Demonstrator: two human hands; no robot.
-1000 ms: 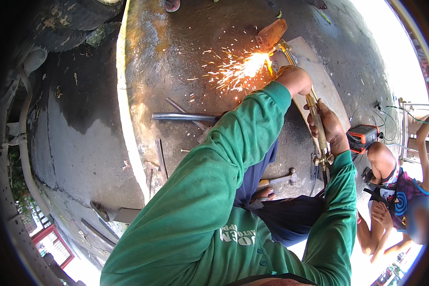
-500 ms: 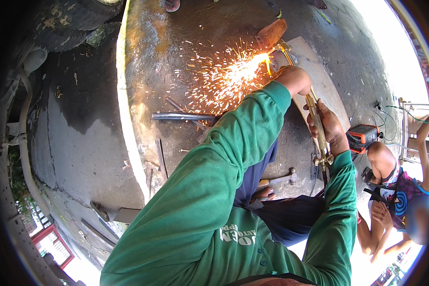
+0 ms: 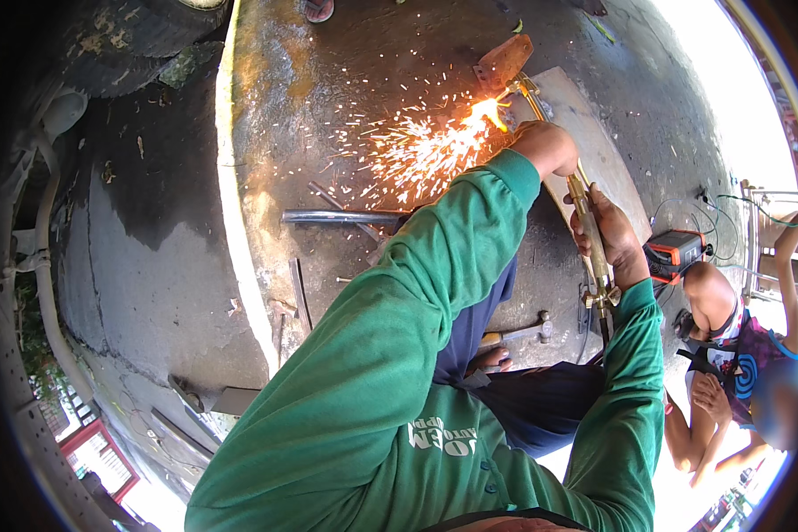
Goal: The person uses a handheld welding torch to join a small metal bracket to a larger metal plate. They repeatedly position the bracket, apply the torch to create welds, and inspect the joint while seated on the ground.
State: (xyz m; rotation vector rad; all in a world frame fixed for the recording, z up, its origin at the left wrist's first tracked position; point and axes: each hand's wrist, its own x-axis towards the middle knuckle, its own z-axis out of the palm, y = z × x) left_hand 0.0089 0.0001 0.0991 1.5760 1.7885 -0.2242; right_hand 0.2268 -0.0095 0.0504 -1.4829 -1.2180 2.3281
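Note:
I hold a brass cutting torch (image 3: pixel 585 226) with both hands. My left hand (image 3: pixel 550 146) grips its front tube close to the flame. My right hand (image 3: pixel 610 238) is closed around the handle further back. The torch tip burns at a flat metal plate (image 3: pixel 585 146) on the concrete ground, throwing orange sparks (image 3: pixel 426 151) to the left. A brown brick-like block (image 3: pixel 504 60) lies just beyond the flame. Both arms wear green sleeves.
A dark metal rod (image 3: pixel 341 216) lies on the ground left of my arm. A hammer (image 3: pixel 519 333) rests near my foot. An orange machine box (image 3: pixel 676 253) with cables stands to the right, and a person (image 3: pixel 736 355) crouches beside it. A concrete edge (image 3: pixel 239 239) drops off at left.
The spray of sparks has shifted and spread wider to the left. My hands and the torch have stayed almost in place.

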